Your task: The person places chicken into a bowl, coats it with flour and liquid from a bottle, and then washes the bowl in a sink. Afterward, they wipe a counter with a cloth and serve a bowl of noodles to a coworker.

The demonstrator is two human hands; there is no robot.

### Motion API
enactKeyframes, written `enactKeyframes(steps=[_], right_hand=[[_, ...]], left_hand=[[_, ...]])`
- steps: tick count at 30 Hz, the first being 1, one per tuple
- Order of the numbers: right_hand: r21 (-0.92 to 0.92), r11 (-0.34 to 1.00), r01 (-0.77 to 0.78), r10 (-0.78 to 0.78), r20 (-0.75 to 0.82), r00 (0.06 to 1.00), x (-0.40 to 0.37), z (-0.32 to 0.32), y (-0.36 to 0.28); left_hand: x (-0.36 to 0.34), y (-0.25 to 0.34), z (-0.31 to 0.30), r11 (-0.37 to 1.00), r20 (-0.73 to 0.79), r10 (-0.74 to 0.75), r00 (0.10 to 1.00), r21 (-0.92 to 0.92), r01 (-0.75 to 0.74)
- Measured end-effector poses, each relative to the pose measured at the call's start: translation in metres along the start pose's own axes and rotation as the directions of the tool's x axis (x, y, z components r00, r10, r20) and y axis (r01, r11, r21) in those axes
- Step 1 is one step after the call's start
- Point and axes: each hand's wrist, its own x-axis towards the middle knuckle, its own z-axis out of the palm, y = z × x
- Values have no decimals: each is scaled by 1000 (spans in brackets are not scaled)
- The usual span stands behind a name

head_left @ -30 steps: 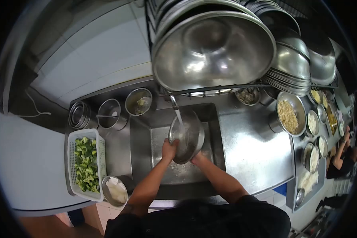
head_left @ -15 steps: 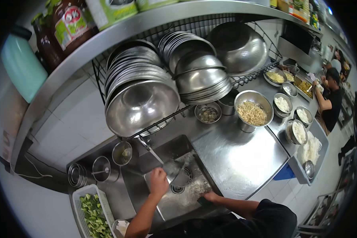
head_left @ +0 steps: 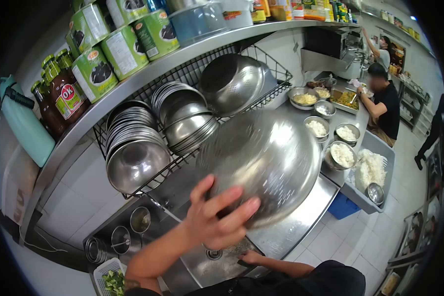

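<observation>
My left hand (head_left: 219, 214) grips a large shiny metal bowl (head_left: 276, 163) near its lower left edge. The bowl is raised above the sink and counter, its rounded outside up, smeared by motion. It hides part of the rack's front edge and the counter behind. Low over the sink (head_left: 214, 274), my right hand (head_left: 251, 258) has its fingers closed around a dark green scouring pad (head_left: 243, 265), only partly visible.
A wire rack (head_left: 279, 90) above holds stacked metal bowls (head_left: 138, 165). Cans (head_left: 94, 74) and bottles (head_left: 66, 101) stand on the shelf. Bowls of white shreds (head_left: 343, 155) are at the right, beside a grey tub (head_left: 387, 182). A co-worker (head_left: 385, 103) sits beyond.
My left hand has risen from the sink, bringing the metal bowl up in front of the rack. My right hand stays low by the sink. The view has tilted up and turned right.
</observation>
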Motion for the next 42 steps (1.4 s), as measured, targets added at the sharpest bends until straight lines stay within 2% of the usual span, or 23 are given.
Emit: enactKeyframes(steps=[5, 8, 10, 11, 13, 15, 19, 23, 25, 26, 27, 28, 29, 30, 31, 32, 33, 35, 36, 37, 38, 40, 42], right_hand=[[81, 996, -28, 32, -48, 998, -13, -11, -13], [131, 991, -12, 22, -77, 997, -11, -16, -12], [223, 975, 9, 10, -82, 997, -16, -15, -14], [222, 975, -4, 21, -74, 997, -17, -18, -16], [262, 965, -19, 47, -99, 994, -19, -15, -18], [246, 968, -38, 66, -106, 992, -17, -11, -14], [146, 989, 13, 1, -96, 995, 1, -3, 7], [270, 960, -81, 80, 16, 997, -7, -10, -2], [255, 964, -69, 77, -23, 997, -20, -19, -18], [215, 972, -93, 94, 3, 996, -25, -24, -28], [235, 968, -91, 94, -2, 996, -31, -28, -36], [253, 963, -95, 99, -4, 995, -35, -31, -38], [207, 969, -132, 129, 26, 991, -35, -32, -37], [223, 958, -182, 178, 39, 983, -33, -32, -36], [239, 944, -227, 221, 50, 974, -31, -32, -36], [264, 937, -228, 212, 88, 973, -29, -31, -35], [234, 942, -241, 221, 107, 969, -25, -28, -27], [465, 758, -457, 418, 191, 888, -13, -21, -7], [449, 764, -462, 424, 191, 886, -11, -24, -23], [508, 650, -565, 520, 245, 818, -16, -28, -38], [554, 519, -651, 602, 303, 738, -15, -33, -53], [560, 525, -641, 605, 284, 744, -14, -31, -26], [593, 546, -593, 529, 305, 792, -12, -32, -15]], left_hand=[[70, -88, 73, 956, -4, 175, 985, 241, -169], [82, -138, 108, 930, 120, 50, 992, 356, -90], [78, -162, 129, 796, 199, -209, 958, 604, 48], [72, -169, 138, 798, 198, -221, 955, 600, 60], [55, -177, 148, 816, 299, -477, 827, 500, 290], [49, -165, 142, 826, 329, -449, 831, 508, 245], [22, -98, 118, 948, 384, -300, 873, 223, 227], [-116, 3, 104, 893, 530, -260, 807, -186, 410], [-242, 53, 113, 687, 630, -413, 658, -259, 679], [-298, 75, 113, 403, 642, -617, 455, -239, 884], [-354, 90, 114, 290, 434, -813, 388, -275, 917], [-373, 91, 100, -396, 439, -845, -305, -130, 909], [-440, 89, 111, -409, 138, -906, -401, -33, 912], [-454, 70, 95, -440, 27, -895, -445, 103, 892], [-475, 55, 96, -322, -84, -946, -315, 88, 943], [-471, 41, 89, -468, 46, -882, -468, -190, 863], [-477, 27, 95, -444, 52, -893, -447, -263, 857], [-454, 3, 71, -518, 60, -853, -518, -212, 829], [-460, -1, 70, -501, 62, -865, -498, -169, 849], [-468, -2, 70, -486, 69, -874, -482, -130, 864], [-492, 6, 78, -508, 62, -861, -504, -73, 858], [-571, 45, 116, -656, 6, -755, -656, 27, 755], [-651, 125, 152, -728, -155, -679, -718, 276, 628]])
